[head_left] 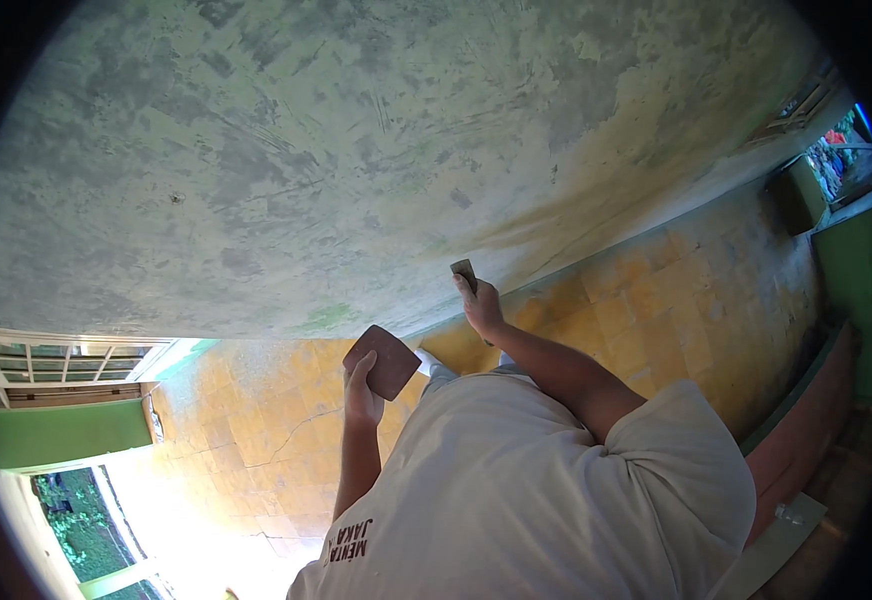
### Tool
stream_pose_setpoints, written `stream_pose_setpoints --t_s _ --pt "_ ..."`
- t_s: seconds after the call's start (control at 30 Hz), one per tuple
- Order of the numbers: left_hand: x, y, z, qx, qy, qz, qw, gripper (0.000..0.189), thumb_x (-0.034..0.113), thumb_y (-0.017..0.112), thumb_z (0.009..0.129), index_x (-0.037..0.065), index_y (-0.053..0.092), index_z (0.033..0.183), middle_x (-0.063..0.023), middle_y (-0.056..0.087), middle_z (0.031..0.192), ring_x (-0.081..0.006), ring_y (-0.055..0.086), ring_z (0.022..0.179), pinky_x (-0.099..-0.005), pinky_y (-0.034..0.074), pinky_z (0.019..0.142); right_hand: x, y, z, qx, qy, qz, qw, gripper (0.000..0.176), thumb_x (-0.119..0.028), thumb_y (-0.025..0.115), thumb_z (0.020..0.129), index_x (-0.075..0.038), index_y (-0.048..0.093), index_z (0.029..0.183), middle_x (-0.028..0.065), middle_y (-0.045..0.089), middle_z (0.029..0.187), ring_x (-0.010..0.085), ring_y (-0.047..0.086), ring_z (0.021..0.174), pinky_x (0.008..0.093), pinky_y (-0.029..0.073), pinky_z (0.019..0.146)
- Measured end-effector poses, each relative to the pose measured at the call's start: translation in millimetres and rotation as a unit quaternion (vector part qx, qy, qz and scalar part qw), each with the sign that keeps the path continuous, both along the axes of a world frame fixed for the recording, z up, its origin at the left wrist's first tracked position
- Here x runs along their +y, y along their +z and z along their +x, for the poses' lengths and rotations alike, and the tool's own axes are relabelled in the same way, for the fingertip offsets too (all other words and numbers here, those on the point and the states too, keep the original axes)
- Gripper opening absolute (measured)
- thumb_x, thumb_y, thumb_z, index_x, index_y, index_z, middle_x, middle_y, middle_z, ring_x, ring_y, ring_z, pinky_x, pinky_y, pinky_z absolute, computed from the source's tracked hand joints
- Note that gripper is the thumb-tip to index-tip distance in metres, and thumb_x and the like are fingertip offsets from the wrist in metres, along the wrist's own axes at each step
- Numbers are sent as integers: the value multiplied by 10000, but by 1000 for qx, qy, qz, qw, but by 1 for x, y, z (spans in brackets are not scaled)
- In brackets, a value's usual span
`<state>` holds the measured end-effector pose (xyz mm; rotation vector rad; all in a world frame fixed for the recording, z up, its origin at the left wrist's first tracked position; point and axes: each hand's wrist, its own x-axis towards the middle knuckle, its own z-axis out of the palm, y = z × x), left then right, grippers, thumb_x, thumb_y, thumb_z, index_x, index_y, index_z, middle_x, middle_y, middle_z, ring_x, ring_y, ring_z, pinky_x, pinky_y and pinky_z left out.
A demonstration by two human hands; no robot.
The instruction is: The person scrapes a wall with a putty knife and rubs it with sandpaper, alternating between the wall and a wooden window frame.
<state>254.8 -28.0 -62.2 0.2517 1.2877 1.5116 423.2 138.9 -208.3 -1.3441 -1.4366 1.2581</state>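
My left hand point(359, 388) is closed around the edge of a flat, reddish-brown square plate with rounded corners point(388, 362), thumb lying over its face. In my right hand point(483, 308) is a small putty knife point(464, 271), its grey blade pointing up toward the wall. Both hands are out in front of my body, the right one farther forward. Ahead of them spreads a wall point(356, 170) with blotchy grey and pale green patches and many scrape marks. The blade overlaps the lower part of the wall in this view.
Yellow-orange floor tiles point(636, 310) run along the foot of the wall. A white-framed window point(71, 362) and a green panel point(71, 435) are at the left. Toward the right edge stand a reddish curved panel point(806, 430) and a green surface point(851, 290).
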Motion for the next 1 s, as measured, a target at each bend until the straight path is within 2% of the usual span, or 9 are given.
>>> stream_pose_setpoints --t_s 0.03,0.1,0.33,0.4,0.53,0.6,0.7,0.83,1.0 --pt "0 0 0 -2 8 -10 1000 392 136 554 883 15 465 1245 -114 582 1147 -230 589 1067 -374 498 917 -4 -1 7 0 2 0 1000 522 -424 548 920 31 541 663 138 437 499 205 438 483 388 381 512" --pt "0 3 2 0 7 -6 1000 388 137 555 883 18 467 1242 -112 581 1145 -229 589 1067 -373 497 917 -8 -1 20 -22 26 -30 999 554 -512 535 899 11 612 733 213 583 632 395 579 616 433 440 582" --pt "-2 2 4 16 6 -5 1000 376 137 557 882 33 471 1233 -103 574 1140 -220 581 1073 -364 495 916 13 10 -4 -82 -1 -63 995 525 -495 531 906 13 648 840 237 628 736 412 630 757 449 471 645" --pt "1 1 5 7 6 -3 1000 376 135 559 880 32 472 1232 -101 575 1138 -217 582 1068 -362 496 912 11 8 3 -44 -24 -9 999 521 -496 538 902 12 649 871 242 633 755 422 627 775 459 472 648" --pt "4 6 10 -4 13 -1 1000 357 117 577 871 1 494 1198 -98 585 1107 -188 584 1031 -332 482 890 -2 -26 18 -45 -30 39 998 430 -389 580 908 32 640 845 220 607 705 342 623 659 381 451 599" --pt "5 6 11 -8 12 3 1000 356 115 577 871 2 491 1198 -97 583 1107 -188 582 1032 -332 481 892 -3 -31 20 -83 -1 49 995 504 -495 545 900 -3 652 875 242 640 775 428 619 785 461 476 663" --pt "6 6 13 -12 6 0 1000 362 112 576 871 2 484 1203 -99 578 1113 -192 579 1038 -334 479 897 22 22 -4 -37 1 32 999 493 -487 537 908 -6 642 889 236 644 777 420 626 787 464 479 675" --pt "6 -2 11 -10 11 -7 1000 375 114 580 869 1 476 1211 -102 575 1116 -198 580 1041 -334 481 897 10 26 3 -53 -1 -8 999 495 -488 533 911 -2 627 894 233 645 776 416 629 788 465 480 681" --pt "8 3 14 -6 4 0 1000 370 121 570 875 15 479 1217 -102 574 1134 -207 580 1058 -346 490 902 -7 -32 7 -57 -14 86 995 448 -391 572 921 46 602 830 225 573 647 354 566 597 405 438 579"
